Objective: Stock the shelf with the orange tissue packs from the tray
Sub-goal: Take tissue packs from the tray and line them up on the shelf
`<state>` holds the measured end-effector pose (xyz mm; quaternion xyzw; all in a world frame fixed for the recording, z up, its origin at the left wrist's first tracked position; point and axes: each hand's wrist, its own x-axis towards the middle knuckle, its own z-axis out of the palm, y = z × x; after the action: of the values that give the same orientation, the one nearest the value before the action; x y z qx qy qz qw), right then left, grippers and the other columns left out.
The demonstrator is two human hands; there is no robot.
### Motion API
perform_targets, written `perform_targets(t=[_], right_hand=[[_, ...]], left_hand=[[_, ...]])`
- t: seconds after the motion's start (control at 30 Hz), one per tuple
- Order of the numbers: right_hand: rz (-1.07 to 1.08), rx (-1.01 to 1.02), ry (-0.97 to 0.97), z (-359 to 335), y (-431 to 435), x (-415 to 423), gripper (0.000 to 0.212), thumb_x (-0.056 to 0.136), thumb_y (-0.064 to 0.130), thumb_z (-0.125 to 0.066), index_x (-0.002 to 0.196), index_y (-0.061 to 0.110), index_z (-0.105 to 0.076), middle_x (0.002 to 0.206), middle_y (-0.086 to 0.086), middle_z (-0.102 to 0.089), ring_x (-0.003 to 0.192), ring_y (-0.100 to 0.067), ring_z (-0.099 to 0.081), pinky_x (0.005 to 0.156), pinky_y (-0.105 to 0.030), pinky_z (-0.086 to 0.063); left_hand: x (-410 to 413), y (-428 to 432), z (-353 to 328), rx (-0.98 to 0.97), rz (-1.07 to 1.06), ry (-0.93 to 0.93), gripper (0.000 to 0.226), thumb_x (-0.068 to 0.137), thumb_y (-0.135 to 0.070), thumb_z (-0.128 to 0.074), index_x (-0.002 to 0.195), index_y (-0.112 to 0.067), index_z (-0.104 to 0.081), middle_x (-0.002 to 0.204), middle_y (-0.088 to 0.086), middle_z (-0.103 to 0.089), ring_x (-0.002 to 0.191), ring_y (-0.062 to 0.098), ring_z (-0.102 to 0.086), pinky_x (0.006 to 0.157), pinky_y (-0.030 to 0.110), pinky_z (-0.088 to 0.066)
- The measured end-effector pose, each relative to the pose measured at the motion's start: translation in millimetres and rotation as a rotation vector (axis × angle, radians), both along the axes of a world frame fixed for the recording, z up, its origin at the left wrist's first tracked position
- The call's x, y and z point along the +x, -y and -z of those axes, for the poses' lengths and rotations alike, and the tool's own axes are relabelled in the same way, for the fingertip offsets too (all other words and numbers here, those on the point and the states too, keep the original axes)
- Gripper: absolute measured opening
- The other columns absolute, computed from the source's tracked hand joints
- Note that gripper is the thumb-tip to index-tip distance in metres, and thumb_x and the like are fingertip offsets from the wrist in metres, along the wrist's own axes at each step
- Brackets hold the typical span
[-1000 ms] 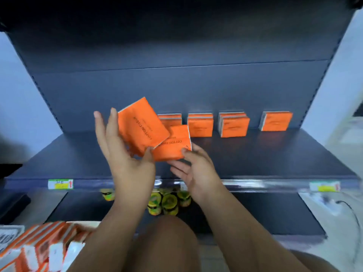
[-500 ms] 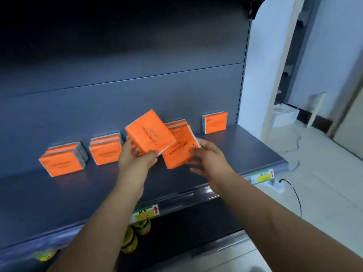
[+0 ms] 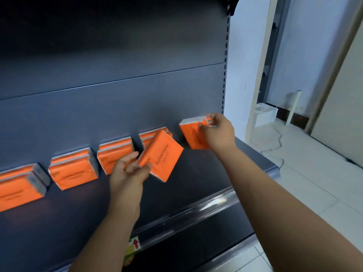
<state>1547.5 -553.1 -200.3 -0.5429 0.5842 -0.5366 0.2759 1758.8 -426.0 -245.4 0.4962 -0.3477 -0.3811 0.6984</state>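
Note:
My left hand grips an orange tissue pack by its lower left corner, tilted above the dark shelf. My right hand holds a second orange tissue pack at the shelf's far right end, against the back panel, where another pack sits behind it. Several more orange packs stand in a row along the back: a pair just left of my left hand, another pair, and one at the left edge. The tray is out of view.
The shelf's clear front rail carries a price tag with a red arrow. To the right lie a pale tiled floor, a white cable and a white box by the wall.
The view has swung right and closer. My right hand has carried its pack away from my left hand to the far right end of the shelf. My left hand still holds its pack.

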Motion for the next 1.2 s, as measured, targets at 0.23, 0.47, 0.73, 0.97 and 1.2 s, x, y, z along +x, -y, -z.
perform_targets(t=[0.23,0.47,0.73,0.97,1.2], right_hand=[[-0.017,-0.017,-0.732,34,41,-20,0.046,0.082,0.009,-0.053,0.113,0.036,-0.071,0.116,-0.001,-0.072,0.106,-0.035,-0.064,0.085,-0.040,-0.051],[-0.114,-0.184,-0.802,53,68,-17,0.044,0.086,0.010,-0.060,0.121,0.033,-0.074,0.126,-0.001,-0.065,0.109,-0.034,-0.063,0.083,-0.043,-0.052],[-0.062,-0.101,-0.705,58,81,-16,0.040,0.089,0.010,-0.058,0.128,0.017,-0.059,0.124,-0.009,-0.062,0.110,-0.035,-0.059,0.083,-0.043,-0.053],[-0.064,-0.149,-0.778,69,86,-13,0.040,0.091,0.018,-0.062,0.131,0.019,-0.062,0.151,-0.009,-0.044,0.128,-0.037,-0.049,0.092,-0.048,-0.054],[-0.132,-0.046,-0.712,76,81,-8,0.084,0.092,0.022,-0.066,0.163,0.021,-0.021,0.165,-0.004,-0.024,0.145,-0.038,-0.035,0.106,-0.053,-0.047]], left_hand=[[1,10,-4,-0.042,0.037,0.045,0.041,0.091,0.008,-0.070,0.122,-0.019,-0.067,0.095,0.011,-0.066,0.088,0.012,-0.067,0.096,0.033,-0.052],[-3,32,8,-0.008,0.090,0.126,0.039,0.090,0.005,-0.071,0.118,-0.022,-0.070,0.091,0.002,-0.069,0.088,0.010,-0.065,0.083,0.021,-0.054],[-19,47,19,0.042,0.143,0.205,0.043,0.090,0.006,-0.072,0.120,-0.024,-0.068,0.102,-0.005,-0.079,0.093,0.004,-0.073,0.072,0.014,-0.055],[-20,50,27,0.057,0.119,0.357,0.035,0.088,0.002,-0.076,0.109,-0.025,-0.071,0.104,-0.003,-0.078,0.101,0.010,-0.072,0.087,0.031,-0.055],[-17,53,33,0.117,0.063,0.420,0.036,0.089,-0.009,-0.079,0.107,-0.038,-0.072,0.108,-0.016,-0.074,0.106,-0.001,-0.067,0.090,0.029,-0.054]])
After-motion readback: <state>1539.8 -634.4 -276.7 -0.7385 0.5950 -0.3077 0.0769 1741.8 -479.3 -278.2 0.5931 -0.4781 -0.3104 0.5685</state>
